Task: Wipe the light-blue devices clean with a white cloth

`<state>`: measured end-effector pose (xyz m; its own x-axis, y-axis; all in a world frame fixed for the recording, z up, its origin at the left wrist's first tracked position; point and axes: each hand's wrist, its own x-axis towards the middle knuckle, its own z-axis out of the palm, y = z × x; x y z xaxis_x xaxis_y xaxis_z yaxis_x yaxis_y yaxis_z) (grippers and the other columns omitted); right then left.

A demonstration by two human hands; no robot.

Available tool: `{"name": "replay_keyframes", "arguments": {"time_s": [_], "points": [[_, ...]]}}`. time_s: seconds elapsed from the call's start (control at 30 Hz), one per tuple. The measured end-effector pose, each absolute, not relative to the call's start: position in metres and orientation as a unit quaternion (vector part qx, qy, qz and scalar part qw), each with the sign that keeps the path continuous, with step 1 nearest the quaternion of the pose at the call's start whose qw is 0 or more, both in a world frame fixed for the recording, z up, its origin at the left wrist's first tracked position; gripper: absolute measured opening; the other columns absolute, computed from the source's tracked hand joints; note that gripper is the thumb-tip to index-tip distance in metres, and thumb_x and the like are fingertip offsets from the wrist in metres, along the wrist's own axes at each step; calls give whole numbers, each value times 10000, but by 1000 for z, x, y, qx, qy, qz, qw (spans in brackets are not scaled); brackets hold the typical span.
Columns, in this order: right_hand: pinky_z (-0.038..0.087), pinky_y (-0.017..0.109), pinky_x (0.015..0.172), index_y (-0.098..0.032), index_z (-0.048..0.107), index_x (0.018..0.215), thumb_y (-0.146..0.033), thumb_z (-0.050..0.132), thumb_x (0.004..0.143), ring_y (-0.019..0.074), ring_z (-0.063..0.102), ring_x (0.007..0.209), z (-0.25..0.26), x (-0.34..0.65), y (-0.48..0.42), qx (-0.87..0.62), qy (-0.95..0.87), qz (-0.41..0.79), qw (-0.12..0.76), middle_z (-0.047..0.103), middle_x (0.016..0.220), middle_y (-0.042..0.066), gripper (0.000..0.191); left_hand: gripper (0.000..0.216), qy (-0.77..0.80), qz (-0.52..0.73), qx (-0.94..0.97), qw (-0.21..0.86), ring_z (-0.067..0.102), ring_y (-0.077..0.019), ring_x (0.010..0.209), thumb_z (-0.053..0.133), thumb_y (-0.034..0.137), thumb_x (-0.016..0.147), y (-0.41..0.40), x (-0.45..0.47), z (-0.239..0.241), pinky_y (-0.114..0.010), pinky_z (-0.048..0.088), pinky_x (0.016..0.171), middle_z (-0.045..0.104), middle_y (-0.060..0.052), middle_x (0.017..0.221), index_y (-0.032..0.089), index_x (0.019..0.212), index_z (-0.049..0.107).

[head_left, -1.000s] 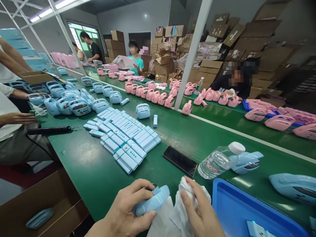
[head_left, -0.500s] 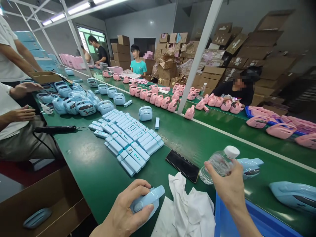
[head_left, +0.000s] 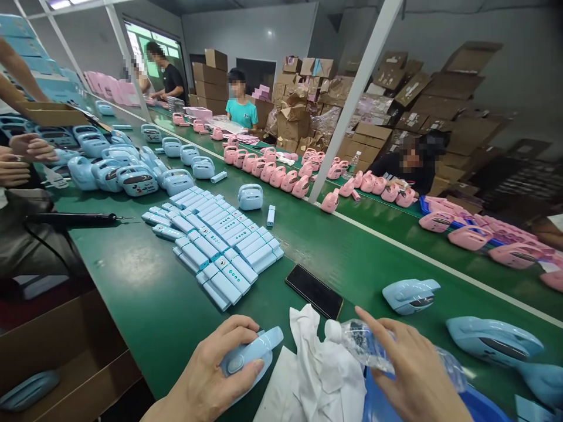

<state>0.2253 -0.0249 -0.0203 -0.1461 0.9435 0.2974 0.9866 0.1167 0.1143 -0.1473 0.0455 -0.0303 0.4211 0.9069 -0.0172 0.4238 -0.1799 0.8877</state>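
Observation:
My left hand [head_left: 213, 375] grips a light-blue plastic shell part [head_left: 248, 358] at the near edge of the green table [head_left: 145, 293]. My right hand [head_left: 411, 369] holds a clear water bottle [head_left: 367, 344], tipped on its side with its white cap pointing left, right over a crumpled white cloth [head_left: 319, 366] that lies between my hands. A black phone [head_left: 314, 291] lies face up just beyond the cloth.
Rows of light-blue rectangular parts [head_left: 220, 246] lie mid-table, blue devices [head_left: 132, 179] further left, blue shells [head_left: 411, 295] at right. Pink devices [head_left: 281, 176] line the far belt. A blue tray [head_left: 378, 404] sits under my right hand. Other people work at left and across; a white post [head_left: 352, 99] stands mid-table.
My right hand let go of the cloth, reached for the bottle standing at right, then brought it back and tipped it sideways over the cloth. My left hand kept its hold on the shell.

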Motion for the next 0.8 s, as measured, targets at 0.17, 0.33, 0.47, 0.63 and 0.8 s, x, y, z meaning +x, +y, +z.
{"name": "replay_keyframes", "arguments": {"time_s": [0.17, 0.33, 0.47, 0.63, 0.8], "points": [[546, 466, 915, -357, 337, 1580, 94, 555, 704, 282, 593, 1094, -45, 216, -28, -653, -738, -168, 30, 592, 1191, 89, 1010, 168, 466, 271, 719, 439, 672, -263, 1071, 621, 434, 910, 44, -148, -32, -292, 546, 741, 639, -43, 1270, 293, 934, 709], [584, 487, 858, -311, 415, 1541, 120, 569, 635, 303, 607, 1046, -43, 207, -24, -627, -752, -200, 31, 600, 1160, 106, 1015, 176, 469, 268, 713, 448, 658, -266, 1084, 619, 445, 909, 44, -146, -30, -310, 530, 776, 631, -42, 1277, 294, 930, 707], [611, 512, 821, -303, 465, 1509, 122, 589, 589, 322, 627, 1017, -42, 206, -20, -617, -755, -217, 48, 619, 1124, 107, 1021, 196, 488, 252, 693, 466, 643, -268, 1092, 616, 464, 892, 44, -145, -26, -320, 514, 793, 627, -41, 1292, 304, 924, 724], [600, 524, 846, -349, 420, 1538, 112, 563, 643, 320, 623, 1055, -46, 211, -24, -644, -742, -173, 67, 624, 1148, 97, 1016, 232, 497, 252, 683, 472, 640, -270, 1109, 610, 508, 876, 45, -145, -26, -306, 507, 779, 630, -37, 1293, 311, 921, 723], [555, 547, 1061, -474, 350, 1563, -184, 648, 822, 285, 607, 1268, -27, 229, -28, -701, -685, -8, 198, 612, 1382, 26, 850, 243, 502, 264, 688, 453, 671, -227, 1061, 626, 548, 861, 45, -143, -27, -257, 507, 788, 661, -7, 1257, 334, 906, 730]]}}
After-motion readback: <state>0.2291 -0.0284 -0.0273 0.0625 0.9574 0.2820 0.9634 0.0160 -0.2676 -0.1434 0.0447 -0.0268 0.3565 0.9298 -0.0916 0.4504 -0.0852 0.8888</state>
